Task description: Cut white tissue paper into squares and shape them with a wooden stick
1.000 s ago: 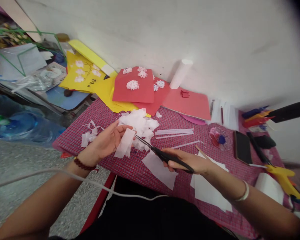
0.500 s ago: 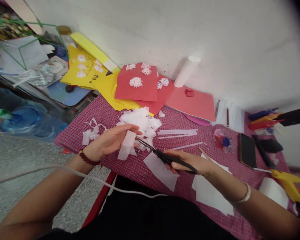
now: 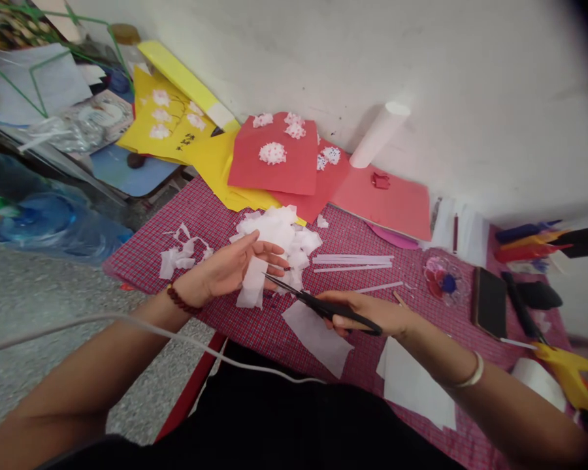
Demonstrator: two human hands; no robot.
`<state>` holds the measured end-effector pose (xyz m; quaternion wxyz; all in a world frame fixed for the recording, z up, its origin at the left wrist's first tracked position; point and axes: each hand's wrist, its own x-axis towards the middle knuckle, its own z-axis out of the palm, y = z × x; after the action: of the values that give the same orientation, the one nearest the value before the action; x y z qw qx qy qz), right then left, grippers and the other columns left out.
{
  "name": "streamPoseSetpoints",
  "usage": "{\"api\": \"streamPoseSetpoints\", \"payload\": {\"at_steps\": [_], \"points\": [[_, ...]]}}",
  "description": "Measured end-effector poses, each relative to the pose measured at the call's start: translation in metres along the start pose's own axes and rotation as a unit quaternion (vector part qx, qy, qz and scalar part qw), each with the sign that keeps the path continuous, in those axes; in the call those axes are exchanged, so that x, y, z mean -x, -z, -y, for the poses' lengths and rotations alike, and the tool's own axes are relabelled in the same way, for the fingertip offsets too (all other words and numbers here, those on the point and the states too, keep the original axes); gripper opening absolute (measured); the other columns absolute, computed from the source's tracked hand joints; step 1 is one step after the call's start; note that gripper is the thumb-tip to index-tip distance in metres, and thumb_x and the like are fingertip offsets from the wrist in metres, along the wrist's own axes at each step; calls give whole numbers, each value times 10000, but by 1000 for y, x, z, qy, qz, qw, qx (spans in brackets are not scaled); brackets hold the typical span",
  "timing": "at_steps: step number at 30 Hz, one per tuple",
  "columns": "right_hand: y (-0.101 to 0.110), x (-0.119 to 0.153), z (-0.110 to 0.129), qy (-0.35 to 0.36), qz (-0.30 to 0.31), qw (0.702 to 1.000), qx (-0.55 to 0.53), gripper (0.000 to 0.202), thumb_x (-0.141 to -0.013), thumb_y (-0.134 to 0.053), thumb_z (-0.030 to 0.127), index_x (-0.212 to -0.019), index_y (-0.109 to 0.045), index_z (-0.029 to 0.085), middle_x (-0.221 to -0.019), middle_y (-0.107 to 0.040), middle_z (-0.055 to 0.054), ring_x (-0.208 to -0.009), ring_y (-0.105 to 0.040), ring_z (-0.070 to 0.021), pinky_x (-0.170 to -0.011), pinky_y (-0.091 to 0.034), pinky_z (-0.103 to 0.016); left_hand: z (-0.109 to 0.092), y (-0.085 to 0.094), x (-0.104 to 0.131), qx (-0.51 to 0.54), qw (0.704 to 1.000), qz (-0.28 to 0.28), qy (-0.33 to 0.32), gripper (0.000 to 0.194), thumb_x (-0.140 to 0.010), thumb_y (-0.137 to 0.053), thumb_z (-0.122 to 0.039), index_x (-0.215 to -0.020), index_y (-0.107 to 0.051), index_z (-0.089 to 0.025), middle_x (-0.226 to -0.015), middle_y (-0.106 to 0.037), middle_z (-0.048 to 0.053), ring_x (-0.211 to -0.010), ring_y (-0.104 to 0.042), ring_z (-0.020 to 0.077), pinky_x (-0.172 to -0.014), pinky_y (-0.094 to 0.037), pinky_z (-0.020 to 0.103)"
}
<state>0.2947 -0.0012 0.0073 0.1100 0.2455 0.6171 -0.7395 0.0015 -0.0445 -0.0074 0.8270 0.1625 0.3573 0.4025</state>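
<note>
Gripping scissors point(image 3: 318, 305), right hand point(image 3: 365, 311) has tips close by spread left hand point(image 3: 228, 271), paper strip point(image 3: 251, 284) at palm; slip could nick fingers point(image 3: 270, 248)

Soft, rather dim indoor light
The white roll point(image 3: 378, 136) throws a faint shadow leftward on the wall point(image 3: 274, 59); black vignetting cuts the far right corner, and the yellow glue gun point(image 3: 566, 373) blurs at the right edge.

Craft corner, scissors point(image 3: 318, 305), glue gun point(image 3: 566, 372), red paper point(image 3: 291, 175), checked tablecloth point(image 3: 159, 225)
</note>
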Motion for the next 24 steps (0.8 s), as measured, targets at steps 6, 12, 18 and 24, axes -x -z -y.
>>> {"api": "streamPoseSetpoints", "payload": {"at_steps": [6,12,18,24], "points": [[3,-1,-1,1,14,1000,2,681,-850,-608,607,-1292,-498,101,-820,-497,-8,-670,-484,-86,-573,-426,-203,1,7,-3,-11,998,62,26,541,-945,-380,-562,-1104,-620,-104,-1081,-694,208,-961,-666,290,-804,-539,446],[3,-10,2,8,10,1000,4,680,-838,-632,596,-1302,-515,114,-893,-513,-28,-719,-481,-90,-616,-443,-206,2,6,-9,-20,995,88,42,569,-903,-433,-618,-1085,-641,-121,-1057,-707,179,-937,-670,280,-805,-528,430],[4,-17,-1,-3,6,1000,-13,655,-849,-655,535,-1339,-501,128,-917,-518,-26,-714,-461,-83,-604,-432,-196,2,-1,-10,-36,997,57,49,550,-890,-452,-624,-1018,-671,-137,-997,-720,172,-891,-680,273,-778,-538,425],[4,-21,-6,9,1,1000,-29,594,-855,-669,492,-1294,-527,117,-804,-497,12,-611,-453,-56,-535,-396,-178,3,-5,-13,-37,997,29,54,558,-879,-464,-631,-994,-676,-128,-975,-721,192,-862,-688,281,-745,-548,430]]}}
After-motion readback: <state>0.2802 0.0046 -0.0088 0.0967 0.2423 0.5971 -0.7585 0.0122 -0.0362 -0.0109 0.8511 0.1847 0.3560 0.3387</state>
